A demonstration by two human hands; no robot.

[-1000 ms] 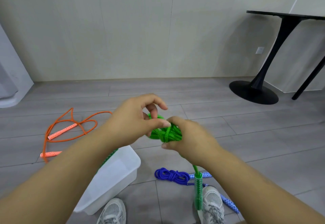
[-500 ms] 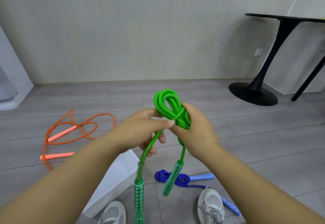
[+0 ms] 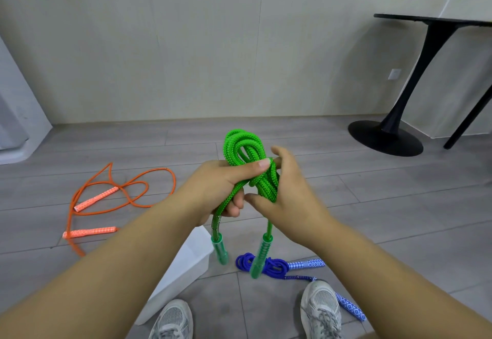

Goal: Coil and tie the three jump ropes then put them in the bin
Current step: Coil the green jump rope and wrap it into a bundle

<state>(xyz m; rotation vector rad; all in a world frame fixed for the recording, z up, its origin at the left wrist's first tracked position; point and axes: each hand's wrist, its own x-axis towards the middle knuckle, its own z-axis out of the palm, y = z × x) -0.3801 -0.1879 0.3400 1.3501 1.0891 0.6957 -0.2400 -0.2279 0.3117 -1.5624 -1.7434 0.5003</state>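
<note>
Both hands, left hand (image 3: pixel 218 189) and right hand (image 3: pixel 287 200), grip the coiled green jump rope (image 3: pixel 247 163) (handles dangling) above the white bin (image 3: pixel 186 264).

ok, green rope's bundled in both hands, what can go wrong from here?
1. The green rope wrap looks loose; if the left hand or right hand eases, the coil may spring open.
2. Its dangling handles hang over the blue rope and could snag it.
</note>
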